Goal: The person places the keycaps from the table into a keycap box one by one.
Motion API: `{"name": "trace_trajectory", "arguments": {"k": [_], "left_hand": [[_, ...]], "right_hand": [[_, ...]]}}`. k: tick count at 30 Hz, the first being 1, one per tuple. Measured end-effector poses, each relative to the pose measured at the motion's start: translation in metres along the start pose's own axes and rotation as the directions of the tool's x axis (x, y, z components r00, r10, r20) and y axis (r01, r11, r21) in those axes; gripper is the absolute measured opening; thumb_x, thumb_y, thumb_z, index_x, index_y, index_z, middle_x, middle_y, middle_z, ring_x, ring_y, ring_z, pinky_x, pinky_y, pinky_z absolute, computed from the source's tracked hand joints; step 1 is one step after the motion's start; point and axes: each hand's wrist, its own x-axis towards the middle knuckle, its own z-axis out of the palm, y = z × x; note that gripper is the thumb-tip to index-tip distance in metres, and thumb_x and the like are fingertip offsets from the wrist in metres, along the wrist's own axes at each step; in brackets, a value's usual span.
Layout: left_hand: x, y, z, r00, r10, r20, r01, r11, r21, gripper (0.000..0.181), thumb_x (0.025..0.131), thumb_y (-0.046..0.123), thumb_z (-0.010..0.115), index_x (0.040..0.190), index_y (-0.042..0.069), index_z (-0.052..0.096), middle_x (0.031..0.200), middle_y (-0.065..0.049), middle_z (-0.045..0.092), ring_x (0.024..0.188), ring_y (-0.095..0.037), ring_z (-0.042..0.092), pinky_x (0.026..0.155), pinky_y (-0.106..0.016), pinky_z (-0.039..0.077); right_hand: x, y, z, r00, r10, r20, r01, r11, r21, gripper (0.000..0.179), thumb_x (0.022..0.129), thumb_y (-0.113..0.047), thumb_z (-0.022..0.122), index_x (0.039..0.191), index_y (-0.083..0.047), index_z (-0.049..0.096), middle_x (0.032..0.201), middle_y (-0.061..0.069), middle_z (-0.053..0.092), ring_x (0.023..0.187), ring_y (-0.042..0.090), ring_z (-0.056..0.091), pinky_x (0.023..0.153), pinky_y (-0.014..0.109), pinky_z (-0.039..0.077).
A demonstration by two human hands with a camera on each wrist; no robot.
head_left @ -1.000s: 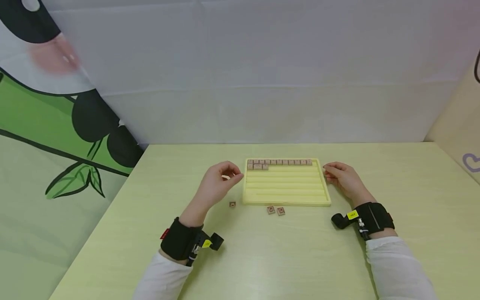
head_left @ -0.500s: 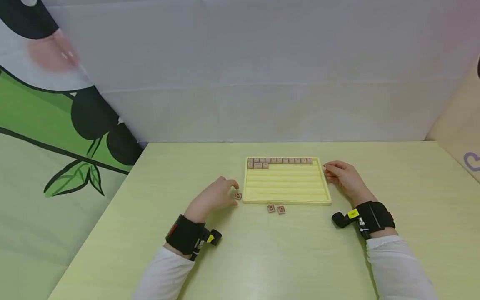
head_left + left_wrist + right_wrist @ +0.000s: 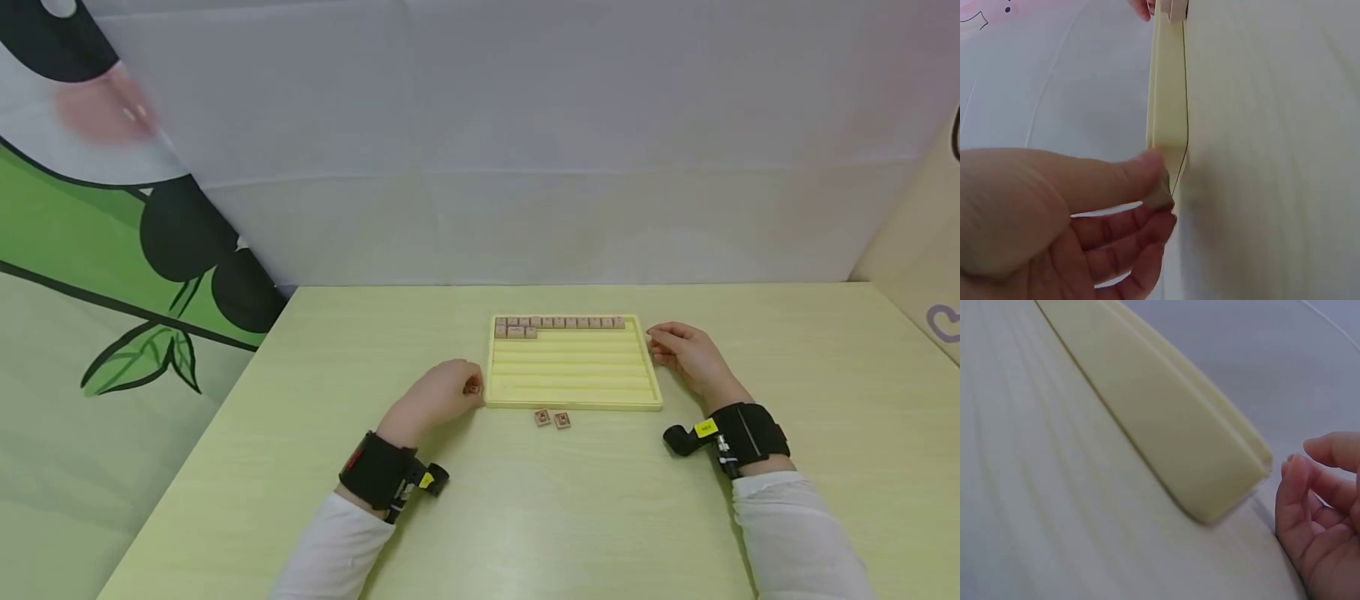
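My left hand (image 3: 437,398) pinches a small brown keycap (image 3: 1160,194) between thumb and fingers, beside the front left corner of a pale yellow ridged tray (image 3: 577,372). In the left wrist view the keycap is partly covered by the thumb. On the tray, a full-looking row of keycaps (image 3: 559,322) lines the back ridge, with a few more keycaps (image 3: 516,332) below it at the left. At the tray's right side, my right hand (image 3: 690,358) rests with loosely bent fingers and nothing in them, its fingertips close to the edge.
Two loose keycaps, one at the left (image 3: 542,417) and one at the right (image 3: 562,420), lie upside down in front of the tray. The light wooden table (image 3: 570,517) meets a pale curtain (image 3: 525,225) at the back. A patterned cloth (image 3: 150,333) hangs at the left.
My left hand has come down from the tray's left edge to the loose keycap, which shifted toward the tray, and has taken hold of it. The right hand stays put.
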Motion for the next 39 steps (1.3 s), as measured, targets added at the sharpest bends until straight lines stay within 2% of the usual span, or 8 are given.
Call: {"name": "trace_trajectory", "arguments": {"k": [5, 11, 14, 23, 29, 30, 32, 39], "left_hand": [[0.002, 0.002, -0.012, 0.998, -0.048, -0.034, 0.037, 0.962, -0.270, 0.022, 0.100, 0.013, 0.046, 0.117, 0.003, 0.057, 0.092, -0.009, 0.060, 0.082, -0.021, 0.055, 0.074, -0.033, 0.045], [0.006, 0.011, -0.021, 0.999, -0.015, -0.041, -0.015, 0.774, -0.632, 0.028, 0.103, 0.012, 0.038, 0.119, -0.006, 0.053, 0.106, -0.019, 0.058, 0.100, -0.035, 0.058, 0.092, -0.037, 0.048], [0.005, 0.015, -0.023, 0.998, -0.036, -0.061, -0.017, 0.720, -0.694, 0.028, 0.102, 0.012, 0.039, 0.120, -0.006, 0.052, 0.112, -0.021, 0.057, 0.103, -0.035, 0.057, 0.094, -0.036, 0.047], [0.004, 0.024, -0.021, 0.993, -0.087, -0.076, -0.005, 0.624, -0.782, 0.025, 0.102, 0.012, 0.039, 0.119, -0.004, 0.048, 0.109, -0.014, 0.060, 0.096, -0.020, 0.057, 0.097, -0.040, 0.044], [0.006, 0.025, -0.018, 0.993, -0.096, -0.068, -0.013, 0.488, -0.873, 0.027, 0.103, 0.010, 0.034, 0.116, -0.008, 0.049, 0.100, -0.007, 0.056, 0.092, -0.024, 0.052, 0.088, -0.035, 0.044], [0.006, 0.026, -0.017, 0.992, -0.100, -0.074, -0.017, 0.483, -0.875, 0.027, 0.103, 0.010, 0.035, 0.116, -0.008, 0.050, 0.099, -0.006, 0.056, 0.091, -0.024, 0.051, 0.087, -0.034, 0.044], [0.005, 0.026, -0.016, 0.989, -0.108, -0.103, -0.032, 0.522, -0.852, 0.026, 0.102, 0.012, 0.040, 0.115, -0.006, 0.053, 0.098, -0.006, 0.056, 0.090, -0.023, 0.053, 0.088, -0.035, 0.045], [0.002, 0.029, -0.012, 0.963, -0.096, -0.253, -0.098, 0.749, -0.656, 0.018, 0.093, 0.012, 0.059, 0.107, 0.001, 0.064, 0.089, -0.008, 0.058, 0.073, -0.026, 0.052, 0.063, -0.028, 0.042]], "right_hand": [[0.007, -0.003, -0.003, 1.000, 0.002, 0.010, -0.002, 1.000, -0.006, 0.012, 0.098, -0.015, 0.051, 0.091, -0.014, 0.061, 0.077, -0.008, 0.059, 0.066, 0.001, 0.054, 0.063, 0.012, 0.048], [0.013, -0.005, -0.006, 1.000, 0.005, 0.012, -0.005, 1.000, -0.010, 0.013, 0.098, -0.016, 0.051, 0.090, -0.015, 0.061, 0.077, -0.008, 0.059, 0.066, 0.001, 0.054, 0.062, 0.012, 0.048], [0.014, -0.004, -0.006, 1.000, 0.003, 0.011, -0.003, 1.000, -0.016, 0.011, 0.098, -0.016, 0.051, 0.091, -0.014, 0.060, 0.077, -0.008, 0.059, 0.067, 0.001, 0.053, 0.063, 0.012, 0.048], [0.015, -0.001, -0.006, 1.000, -0.009, 0.010, 0.009, 1.000, -0.020, 0.010, 0.098, -0.015, 0.050, 0.094, -0.011, 0.059, 0.077, -0.008, 0.058, 0.066, 0.001, 0.053, 0.062, 0.012, 0.048], [0.015, 0.001, -0.006, 1.000, -0.020, 0.012, 0.021, 1.000, -0.024, 0.011, 0.098, -0.015, 0.050, 0.092, -0.013, 0.060, 0.077, -0.008, 0.059, 0.066, 0.001, 0.053, 0.063, 0.012, 0.048], [0.016, 0.001, -0.006, 1.000, -0.021, 0.013, 0.022, 0.999, -0.024, 0.011, 0.098, -0.015, 0.050, 0.092, -0.013, 0.060, 0.077, -0.008, 0.059, 0.066, 0.001, 0.053, 0.063, 0.012, 0.048], [0.016, 0.001, -0.006, 1.000, -0.022, 0.014, 0.023, 0.999, -0.026, 0.011, 0.098, -0.015, 0.050, 0.093, -0.012, 0.059, 0.077, -0.008, 0.058, 0.066, 0.001, 0.053, 0.063, 0.012, 0.048], [0.018, 0.003, -0.007, 1.000, -0.021, 0.007, 0.022, 0.999, -0.040, 0.010, 0.098, -0.015, 0.050, 0.096, -0.009, 0.058, 0.077, -0.008, 0.058, 0.067, 0.000, 0.053, 0.063, 0.012, 0.048]]}}
